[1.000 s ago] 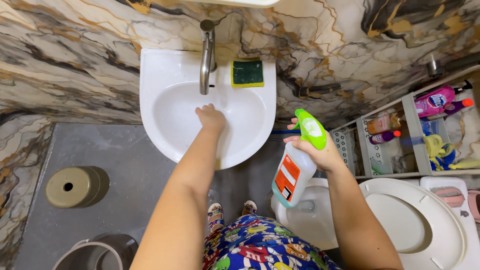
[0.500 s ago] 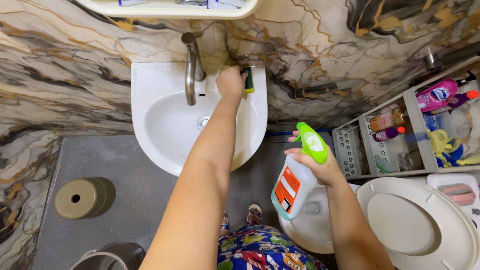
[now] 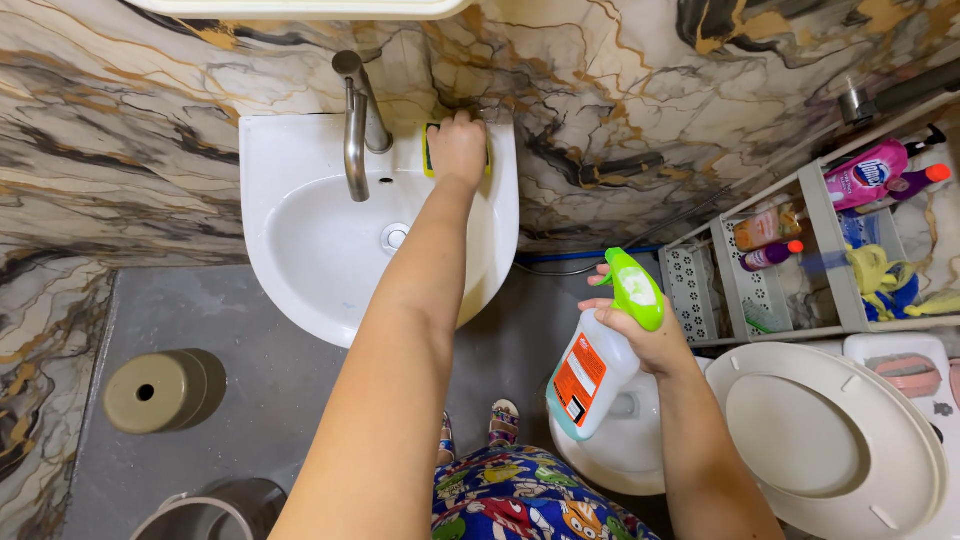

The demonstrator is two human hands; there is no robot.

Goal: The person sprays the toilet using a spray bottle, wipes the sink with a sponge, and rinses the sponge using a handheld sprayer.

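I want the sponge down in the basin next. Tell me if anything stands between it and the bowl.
Nothing visible blocks it. The left hand covers the sponge on the sink's back ledge, right of the faucet; the spout hangs to the side, and the bowl below holds only the drain.

The left hand (image 3: 457, 146) is covering most of the sponge (image 3: 428, 152) on the back rim of the sink (image 3: 290, 160), leaving only thin yellow and green slivers showing at either side. The right hand (image 3: 645, 335) is hiding the neck of the spray bottle (image 3: 590, 375). The shelf (image 3: 300, 6) above is being cut off by the top edge, the bucket (image 3: 195, 512) by the bottom edge, and the rack (image 3: 830, 250) by the right edge, its bottles appearing too small to make out. The forearm is masking part of the basin.
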